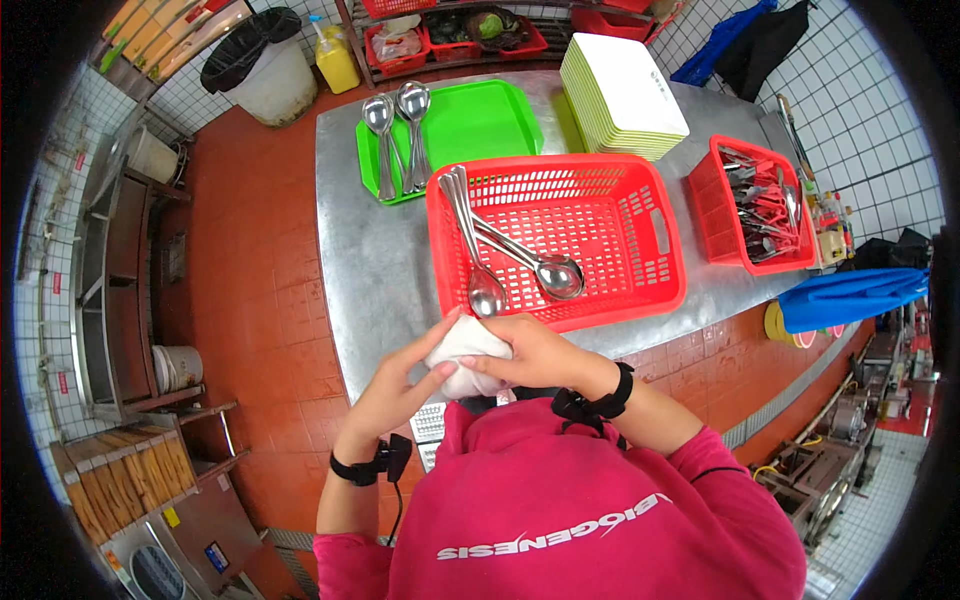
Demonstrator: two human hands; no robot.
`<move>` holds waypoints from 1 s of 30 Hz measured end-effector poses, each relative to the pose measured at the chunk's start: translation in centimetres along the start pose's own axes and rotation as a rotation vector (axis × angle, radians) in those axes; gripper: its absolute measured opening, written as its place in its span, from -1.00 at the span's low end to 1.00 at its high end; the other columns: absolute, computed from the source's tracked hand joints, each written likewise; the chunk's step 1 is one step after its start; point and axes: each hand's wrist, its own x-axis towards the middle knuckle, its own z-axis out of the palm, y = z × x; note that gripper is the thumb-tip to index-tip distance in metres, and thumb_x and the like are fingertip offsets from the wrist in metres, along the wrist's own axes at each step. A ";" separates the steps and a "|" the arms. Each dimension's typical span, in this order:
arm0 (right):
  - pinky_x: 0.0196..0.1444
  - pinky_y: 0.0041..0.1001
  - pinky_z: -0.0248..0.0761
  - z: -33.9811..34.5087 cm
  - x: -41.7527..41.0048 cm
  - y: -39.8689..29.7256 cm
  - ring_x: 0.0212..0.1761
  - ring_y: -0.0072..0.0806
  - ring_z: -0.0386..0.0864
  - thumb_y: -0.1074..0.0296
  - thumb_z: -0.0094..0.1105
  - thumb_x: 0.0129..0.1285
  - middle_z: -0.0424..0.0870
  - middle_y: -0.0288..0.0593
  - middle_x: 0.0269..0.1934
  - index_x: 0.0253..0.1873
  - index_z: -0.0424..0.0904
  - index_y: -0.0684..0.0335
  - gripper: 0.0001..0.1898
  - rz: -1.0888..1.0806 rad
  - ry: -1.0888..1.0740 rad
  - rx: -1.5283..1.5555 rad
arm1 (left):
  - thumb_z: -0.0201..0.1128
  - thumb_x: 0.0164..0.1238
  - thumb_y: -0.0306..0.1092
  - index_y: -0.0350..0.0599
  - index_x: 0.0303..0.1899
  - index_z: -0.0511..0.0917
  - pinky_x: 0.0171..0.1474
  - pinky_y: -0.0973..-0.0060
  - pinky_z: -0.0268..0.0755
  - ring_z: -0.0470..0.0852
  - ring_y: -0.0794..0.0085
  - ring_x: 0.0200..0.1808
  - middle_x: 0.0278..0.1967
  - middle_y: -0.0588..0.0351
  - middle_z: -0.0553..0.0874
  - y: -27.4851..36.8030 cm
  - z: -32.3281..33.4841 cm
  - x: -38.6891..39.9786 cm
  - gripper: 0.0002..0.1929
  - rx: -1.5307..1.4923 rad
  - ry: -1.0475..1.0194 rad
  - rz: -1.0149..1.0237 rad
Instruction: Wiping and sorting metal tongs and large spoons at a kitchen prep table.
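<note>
A bunched white cloth [469,349] is gripped between my left hand [405,375] and my right hand [536,356], close to my body at the table's near edge. Whether anything is wrapped inside the cloth cannot be seen. Just beyond it is a red perforated plastic basket [600,217]. Stainless steel spoons lie in it: one bunch [486,291] along the left wall, another bunch [559,276] slanting across the bottom. Farther off, a green plastic tray [480,112] bears two stacks of metal spoons [379,112] on its left part.
The stainless steel table [382,277] also holds a stack of white-and-green trays [622,86] at the back right. To the right stands a red basket [716,202] full of cutlery. A bin with a black liner [274,82] and a yellow jug [336,60] stand on the floor.
</note>
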 end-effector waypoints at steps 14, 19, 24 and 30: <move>-0.16 -0.30 0.59 -0.9 -1.1 0.8 -0.22 -0.25 0.79 0.16 0.38 0.37 0.79 0.09 -0.21 0.12 0.67 0.34 -0.60 0.010 0.095 0.077 | 0.12 0.64 -0.30 -0.31 0.59 0.11 0.53 0.27 0.29 0.49 0.18 0.46 0.47 -0.22 0.45 -1.9 -0.7 -0.4 -0.36 -0.897 0.295 -0.171; -0.09 -0.33 0.59 -1.3 -1.5 0.9 -0.17 -0.24 0.79 0.17 0.40 0.36 0.79 0.09 -0.19 0.12 0.66 0.37 -0.60 0.135 0.068 -0.021 | -0.02 0.72 -0.23 -0.32 0.59 0.08 0.60 0.18 0.19 0.38 0.10 0.53 0.50 -0.28 0.37 -2.2 -1.6 -1.6 -0.39 -0.989 0.344 -0.094; -0.02 -0.38 0.58 -2.0 -2.7 0.4 -0.11 -0.40 0.76 0.24 0.40 0.37 0.81 -0.02 -0.14 0.16 0.66 0.38 -0.61 0.107 0.117 0.039 | 0.14 0.65 -0.35 -0.32 0.46 0.37 0.51 0.21 0.34 0.54 0.13 0.42 0.35 -0.24 0.58 -4.9 -1.5 -2.4 -0.52 -0.916 0.408 -0.120; 0.05 -0.44 0.57 -4.9 -6.0 0.1 -0.02 -0.57 0.68 0.34 0.40 0.38 0.80 -0.16 -0.05 0.21 0.65 0.40 -0.61 0.159 0.230 0.088 | 0.35 0.51 -0.38 -0.15 -0.13 0.71 0.17 0.34 0.60 0.82 0.32 -0.10 -0.23 0.06 0.83 -7.4 -1.2 -1.2 -0.92 -0.821 0.418 -0.032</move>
